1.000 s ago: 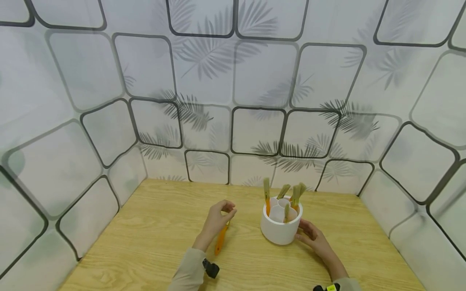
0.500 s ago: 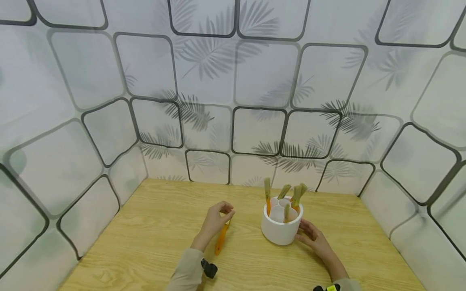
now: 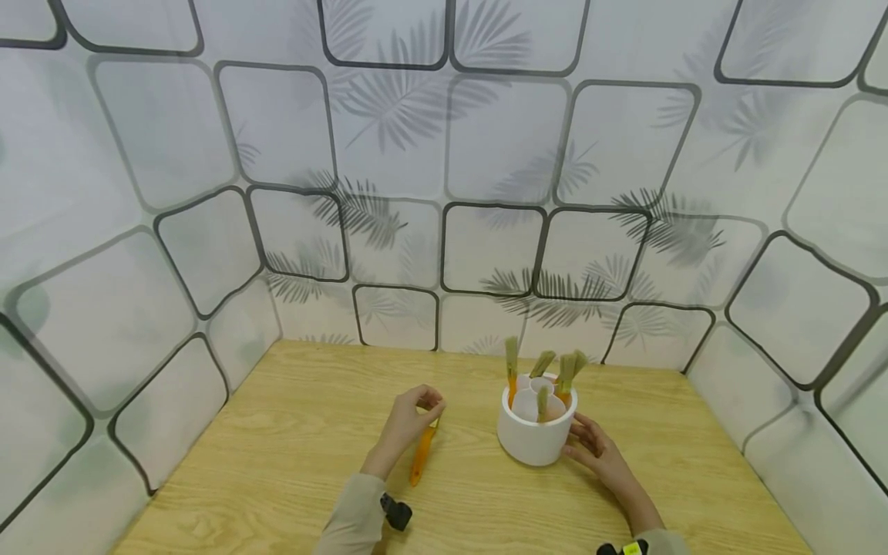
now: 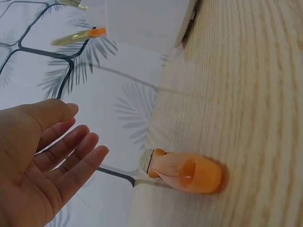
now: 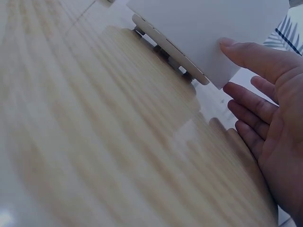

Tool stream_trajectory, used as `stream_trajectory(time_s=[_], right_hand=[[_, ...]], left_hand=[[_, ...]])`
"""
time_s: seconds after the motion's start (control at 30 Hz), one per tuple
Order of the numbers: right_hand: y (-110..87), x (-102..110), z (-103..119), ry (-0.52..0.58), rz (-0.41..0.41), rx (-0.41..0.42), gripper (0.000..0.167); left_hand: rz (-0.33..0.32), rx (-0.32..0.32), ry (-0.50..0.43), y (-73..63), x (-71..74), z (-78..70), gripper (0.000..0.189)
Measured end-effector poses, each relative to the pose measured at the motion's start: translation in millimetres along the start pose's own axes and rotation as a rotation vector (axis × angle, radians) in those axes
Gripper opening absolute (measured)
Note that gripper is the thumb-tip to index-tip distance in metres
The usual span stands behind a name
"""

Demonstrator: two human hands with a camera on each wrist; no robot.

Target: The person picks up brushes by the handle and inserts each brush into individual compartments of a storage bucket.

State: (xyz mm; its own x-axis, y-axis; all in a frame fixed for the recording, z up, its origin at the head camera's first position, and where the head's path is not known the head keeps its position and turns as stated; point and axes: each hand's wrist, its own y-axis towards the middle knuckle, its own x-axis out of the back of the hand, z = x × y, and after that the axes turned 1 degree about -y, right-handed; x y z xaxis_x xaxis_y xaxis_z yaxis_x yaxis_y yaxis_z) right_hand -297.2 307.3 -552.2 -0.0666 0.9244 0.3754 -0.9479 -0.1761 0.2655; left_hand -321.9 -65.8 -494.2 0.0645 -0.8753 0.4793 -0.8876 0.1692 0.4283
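Note:
A white round organizer (image 3: 533, 441) with inner compartments stands on the table, and several paintbrushes (image 3: 512, 370) with orange handles and pale bristles stand in it, bristles up. My right hand (image 3: 605, 460) is at its right side; in the right wrist view the thumb (image 5: 232, 43) touches the white wall, the other fingers loosely extended. Another paintbrush (image 3: 421, 459) lies on the table left of the organizer, its orange handle toward me. Just over its bristle end is my left hand (image 3: 408, 422), fingers relaxed and holding nothing; in the left wrist view the hand is apart from the brush.
The light wood table (image 3: 291, 447) runs back to a patterned wall covering (image 3: 486, 247), which also encloses the left and right sides. Small feet or rollers (image 5: 163, 54) show beneath the organizer's base. Each wrist carries a black camera (image 3: 397, 512).
My left hand has drifted slightly left. The front brush in the organizer has shifted a little left. My right hand stays beside the organizer, and the brush on the table lies where it was.

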Motion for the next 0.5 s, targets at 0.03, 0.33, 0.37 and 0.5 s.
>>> stream_trajectory(time_s=[0.03,0.33,0.37,0.5], right_hand=[[0.0,0.0,-0.2,-0.003,-0.001,-0.005,0.062],[1.4,0.8,-3.8,0.001,0.002,-0.021,0.06],[1.6,0.8,-4.5,-0.003,0.002,-0.021,0.059],[1.4,0.0,-4.9,-0.016,-0.002,-0.024,0.058]], left_hand=[[0.004,0.004,0.003,-0.2,0.2,-0.1,0.006],[0.016,0.023,0.016,-0.4,2.9,-3.3,0.006],[0.02,0.025,0.018,-0.5,3.0,-3.2,0.006],[0.036,0.037,0.017,-1.2,3.1,-2.7,0.007]])
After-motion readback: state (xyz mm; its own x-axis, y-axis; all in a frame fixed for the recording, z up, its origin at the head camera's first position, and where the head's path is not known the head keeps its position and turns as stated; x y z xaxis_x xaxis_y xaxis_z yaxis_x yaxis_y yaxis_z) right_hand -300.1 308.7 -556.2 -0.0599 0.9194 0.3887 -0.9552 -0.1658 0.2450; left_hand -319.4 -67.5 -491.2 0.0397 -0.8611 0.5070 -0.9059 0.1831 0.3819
